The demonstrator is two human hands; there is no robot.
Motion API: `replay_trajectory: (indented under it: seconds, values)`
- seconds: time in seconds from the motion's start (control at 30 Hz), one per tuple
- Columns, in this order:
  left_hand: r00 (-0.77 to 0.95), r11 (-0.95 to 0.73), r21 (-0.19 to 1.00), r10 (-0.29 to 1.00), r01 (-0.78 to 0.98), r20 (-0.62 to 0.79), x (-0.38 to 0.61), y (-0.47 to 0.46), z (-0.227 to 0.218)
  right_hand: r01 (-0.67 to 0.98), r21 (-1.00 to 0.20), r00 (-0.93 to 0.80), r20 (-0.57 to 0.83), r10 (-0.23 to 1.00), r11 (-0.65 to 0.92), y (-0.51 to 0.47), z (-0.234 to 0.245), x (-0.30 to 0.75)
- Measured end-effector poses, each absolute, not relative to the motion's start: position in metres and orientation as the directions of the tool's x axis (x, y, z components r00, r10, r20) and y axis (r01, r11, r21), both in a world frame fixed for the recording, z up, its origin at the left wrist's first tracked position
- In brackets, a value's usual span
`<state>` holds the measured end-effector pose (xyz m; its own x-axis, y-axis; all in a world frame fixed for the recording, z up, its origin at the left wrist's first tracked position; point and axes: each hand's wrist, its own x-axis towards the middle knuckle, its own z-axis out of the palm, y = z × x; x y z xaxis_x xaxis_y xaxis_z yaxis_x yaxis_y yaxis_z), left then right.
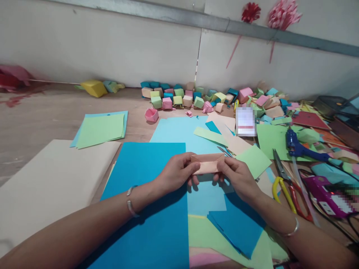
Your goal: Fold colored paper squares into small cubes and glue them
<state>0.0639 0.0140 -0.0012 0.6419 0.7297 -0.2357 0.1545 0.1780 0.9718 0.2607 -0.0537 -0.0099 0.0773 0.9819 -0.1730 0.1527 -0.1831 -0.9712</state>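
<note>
A folded peach paper piece (208,163) is held level between my two hands, its long upper edge slightly parted. My left hand (179,170) pinches its left end, thumb on the front and fingers behind. At the right end, my right hand (238,173) grips it the same way. Below the hands lie a large blue paper sheet (146,216) and a light blue sheet (206,200). A stack of small blue paper pieces (238,228) rests near my right forearm.
Scissors (286,183), a blue glue gun (301,147) and a purple device (327,196) with cords crowd the right side. Small folded paper boxes (167,103) line the wall. Green sheets (101,129) and a cream sheet (53,179) lie at left.
</note>
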Motion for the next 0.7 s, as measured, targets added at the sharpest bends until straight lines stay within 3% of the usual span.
replay_trajectory:
  seconds: [0.47, 0.7]
  values:
    - [0.631, 0.308, 0.948, 0.719, 0.084, -0.290, 0.0637, 0.0133, 0.0018, -0.010, -0.959, -0.014, -0.283, 0.959, -0.283, -0.0540, -0.0119, 0.2600]
    - [0.673, 0.378, 0.926, 0.682, 0.012, -0.287, 0.0627, 0.0129, 0.0037, 0.010, -0.976, 0.053, -0.215, 0.975, -0.216, -0.0532, -0.0076, 0.2597]
